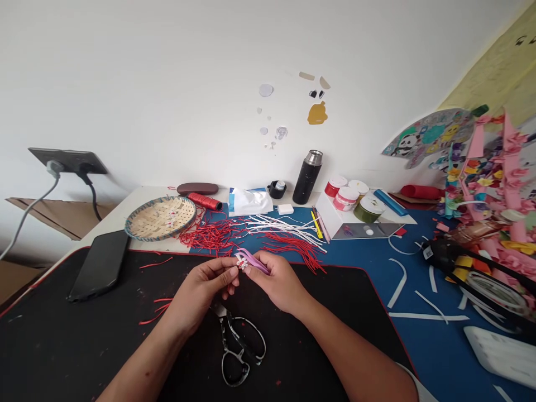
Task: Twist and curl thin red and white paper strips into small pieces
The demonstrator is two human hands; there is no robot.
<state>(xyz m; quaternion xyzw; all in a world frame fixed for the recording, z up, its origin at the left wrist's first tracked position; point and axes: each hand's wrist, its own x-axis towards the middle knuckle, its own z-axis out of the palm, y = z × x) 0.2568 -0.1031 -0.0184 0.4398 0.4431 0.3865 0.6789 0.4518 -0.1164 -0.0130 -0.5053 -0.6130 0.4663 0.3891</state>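
Above the black mat (318,312), my left hand (209,285) pinches a small white flower-like piece (242,262) between thumb and fingers. My right hand (278,279) is closed on purple tweezers (253,260), whose far end reaches the white piece. Both hands almost touch at the piece. Scissors (240,349) with black and silver handles lie on the mat just below the hands, their blades partly hidden by my left hand. Loose red cords (211,234) and white cords (285,226) lie beyond the hands.
A woven basket (159,219) and a black phone (99,265) lie at the left. A black flask (307,177) stands near the wall, beside paint jars (347,198) on a box. At the right are paper strips (427,316), black headphones and pink paper flowers (513,173).
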